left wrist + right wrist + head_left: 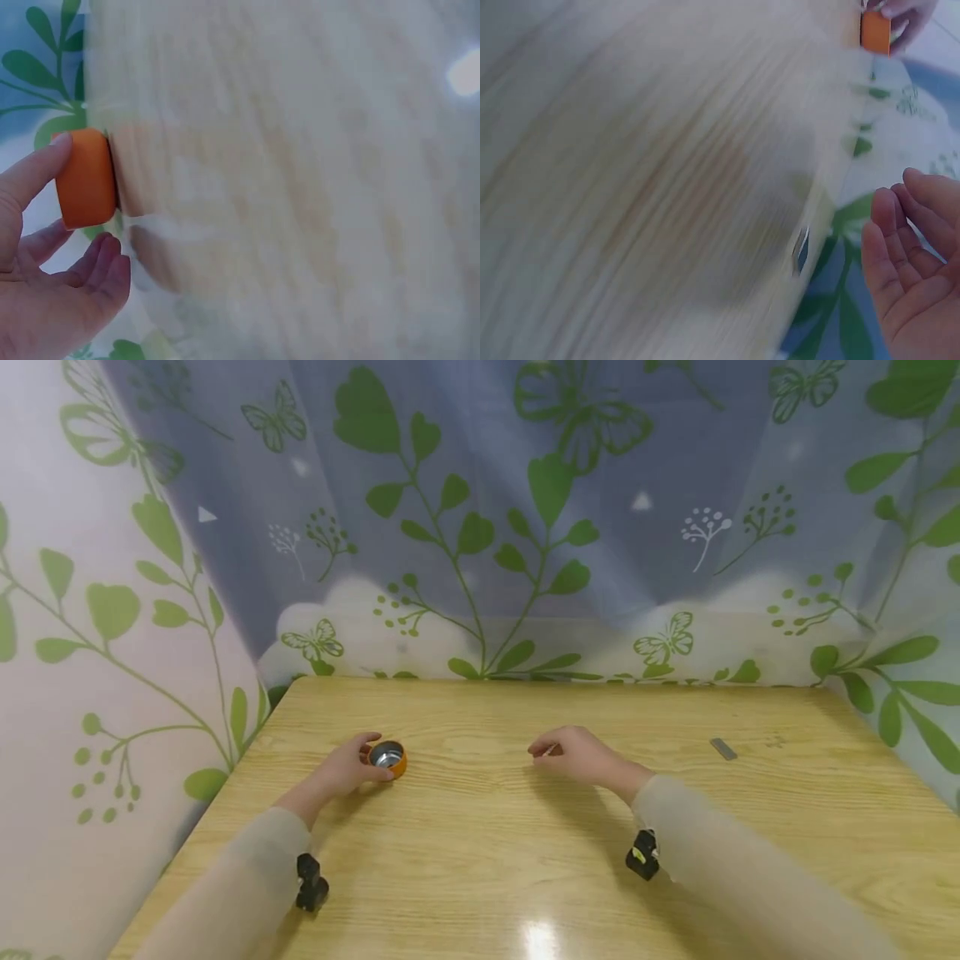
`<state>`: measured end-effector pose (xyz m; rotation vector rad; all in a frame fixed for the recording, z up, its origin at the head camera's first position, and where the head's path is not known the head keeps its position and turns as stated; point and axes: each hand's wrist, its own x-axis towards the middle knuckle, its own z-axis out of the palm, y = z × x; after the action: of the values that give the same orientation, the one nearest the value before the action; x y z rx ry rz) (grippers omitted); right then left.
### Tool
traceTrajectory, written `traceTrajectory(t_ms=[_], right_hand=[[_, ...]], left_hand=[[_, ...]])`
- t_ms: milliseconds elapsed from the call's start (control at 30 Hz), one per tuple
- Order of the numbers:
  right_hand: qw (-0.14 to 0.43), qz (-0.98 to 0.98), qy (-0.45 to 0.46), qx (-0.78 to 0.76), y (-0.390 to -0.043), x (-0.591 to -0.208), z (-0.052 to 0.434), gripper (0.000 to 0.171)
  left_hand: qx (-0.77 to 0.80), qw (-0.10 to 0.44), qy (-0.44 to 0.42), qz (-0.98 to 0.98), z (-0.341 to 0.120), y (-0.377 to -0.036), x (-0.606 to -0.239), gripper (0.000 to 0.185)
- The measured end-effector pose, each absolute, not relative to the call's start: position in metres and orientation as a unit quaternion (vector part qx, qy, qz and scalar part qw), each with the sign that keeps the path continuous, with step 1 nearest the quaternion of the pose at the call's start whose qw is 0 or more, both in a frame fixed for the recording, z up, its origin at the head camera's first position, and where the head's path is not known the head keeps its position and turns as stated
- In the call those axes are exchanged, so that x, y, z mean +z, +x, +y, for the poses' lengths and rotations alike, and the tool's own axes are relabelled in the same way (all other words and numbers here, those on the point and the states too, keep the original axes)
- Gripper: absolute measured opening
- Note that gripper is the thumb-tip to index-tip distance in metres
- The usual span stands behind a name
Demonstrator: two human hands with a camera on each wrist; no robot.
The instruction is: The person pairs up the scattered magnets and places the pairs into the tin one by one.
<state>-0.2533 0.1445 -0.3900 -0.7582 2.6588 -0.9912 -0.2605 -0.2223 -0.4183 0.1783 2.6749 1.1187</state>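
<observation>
Leafy green curtains (480, 527), printed with butterflies, wrap round three sides of a pale wooden table (525, 860), and that's the stage. Over on the far left, the left hand (341, 771) rests on the tabletop with its thumb and fingers curled round a small orange cup (390, 757), a short round thing with a shiny metal inside, standing upright with its mouth facing up. The left wrist view backs that up: the orange cup (87, 178) sits between the thumb and the curled fingers (101, 262), though that picture is blurred. Moving across the middle, bare wood grain and a bright glare spot near the front edge. Now the right hand (573, 753), well apart from the cup, hovers low over the table with its fingers loosely bent and the palm empty; the right wrist view shows those fingers (900, 255) relaxed and holding nothing. Further right still, a small flat grey strip (723, 749) lies alone on the wood, near the back right corner, clear of both hands.
</observation>
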Motion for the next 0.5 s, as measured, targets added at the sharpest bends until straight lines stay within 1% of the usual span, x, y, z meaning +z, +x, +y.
traceTrajectory(t_ms=[100,267,500], right_hand=[[0.093,0.906,-0.245,-0.332,-0.253,-0.389,0.166,0.028],[0.082,0.918,-0.218,-0.322,-0.250,-0.387,0.196,0.027],[0.059,0.937,-0.174,-0.298,-0.244,-0.383,0.245,0.032]], left_hand=[[0.365,0.111,0.071,0.922,-0.221,-0.262,-0.415,0.079],[0.318,0.072,0.100,0.940,-0.213,-0.263,-0.406,0.074],[0.288,0.036,0.130,0.948,-0.186,-0.262,-0.396,0.070]])
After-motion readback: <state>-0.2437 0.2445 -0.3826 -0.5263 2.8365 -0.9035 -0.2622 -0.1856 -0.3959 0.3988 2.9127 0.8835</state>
